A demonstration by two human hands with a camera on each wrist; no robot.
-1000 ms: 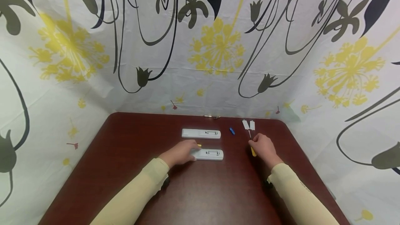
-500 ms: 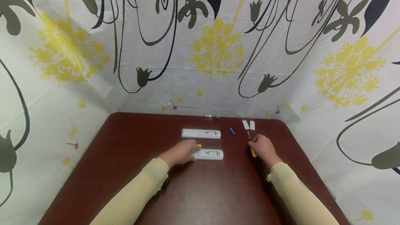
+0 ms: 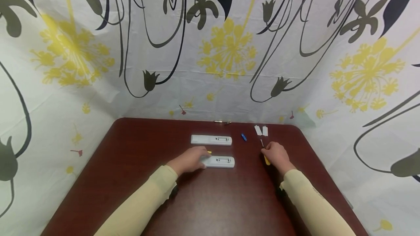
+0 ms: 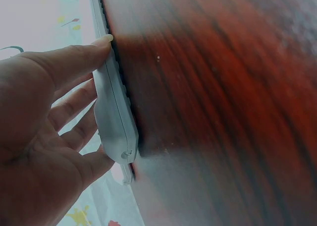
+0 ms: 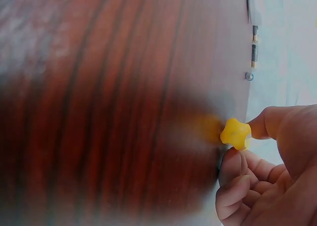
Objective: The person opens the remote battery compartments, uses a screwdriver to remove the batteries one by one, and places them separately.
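Note:
My left hand (image 3: 188, 160) grips one end of a white remote control (image 3: 220, 162) that lies with its buttons down and its battery compartment uncovered. In the left wrist view the thumb presses the near long edge of this remote (image 4: 115, 107), and the fingers reach round its far side. My right hand (image 3: 277, 154) pinches a screwdriver with a yellow handle (image 3: 267, 160); its handle end (image 5: 236, 134) faces the right wrist camera. The screwdriver's thin shaft points toward two small white battery covers (image 3: 258, 130) lying side by side at the back right.
Behind the held remote lies a second white remote (image 3: 211, 140), its battery compartment also uncovered. A blue battery (image 3: 244, 137) is right of it. Batteries (image 3: 222, 122) lie along the table's back edge. A small yellow thing (image 3: 209, 152) shows by the left fingers. Patterned cloth (image 3: 210, 65) surrounds the table.
The screwdriver's tip has drawn back slightly from the white battery covers. The left hand and both remotes have stayed in place.

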